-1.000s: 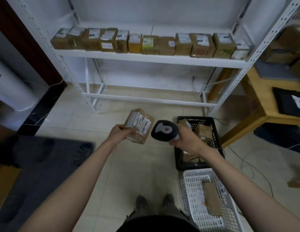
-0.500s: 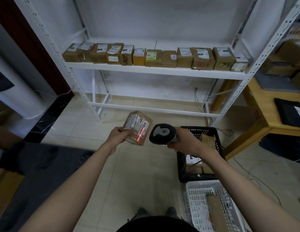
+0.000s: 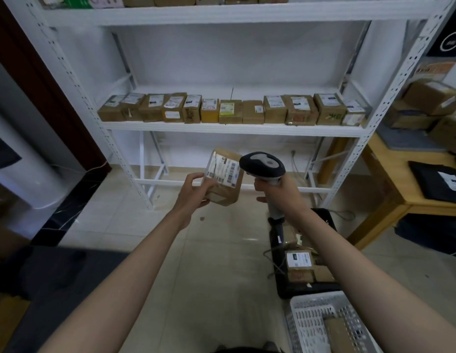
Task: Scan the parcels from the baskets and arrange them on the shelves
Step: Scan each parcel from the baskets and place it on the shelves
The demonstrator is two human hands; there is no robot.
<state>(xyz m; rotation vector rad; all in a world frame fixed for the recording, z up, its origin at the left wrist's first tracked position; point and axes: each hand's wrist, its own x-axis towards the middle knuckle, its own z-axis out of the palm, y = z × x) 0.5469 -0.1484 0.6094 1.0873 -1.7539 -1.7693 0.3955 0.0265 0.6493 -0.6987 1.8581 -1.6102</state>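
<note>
Closest in, bottom right, there's a white basket (image 3: pixel 321 324) cut off by the frame edge with one brown parcel lying in it, only partly visible. Just past it sits a black basket (image 3: pixel 309 289) holding a few more taped boxes, but the right forearm crosses over it so I can't count them properly. Then the two arms reach forward over the tiled floor. The left hand (image 3: pixel 193 191) grips a small brown parcel (image 3: pixel 223 180) from its left side, fingers curled round the edge, label face turned up and toward the scanner (the print on the label is too smeared to read). The right hand (image 3: pixel 279 188) is wrapped round the grey handle of a barcode scanner (image 3: pixel 262 165), whose dark head sits just beside the parcel's right corner, close enough that I can't tell if they touch. The handle's lower end and its cable disappear behind the wrist. Further back is the white shelf rack (image 3: pixel 232 129), with a row of parcels (image 3: pixel 232 110) lined up edge to edge along the middle shelf. The top shelf has more boxes, but they're cropped by the frame. Off to the right a wooden worktop (image 3: pixel 389 179) carries black bags and stacked cartons, blurry and half out of view.
</note>
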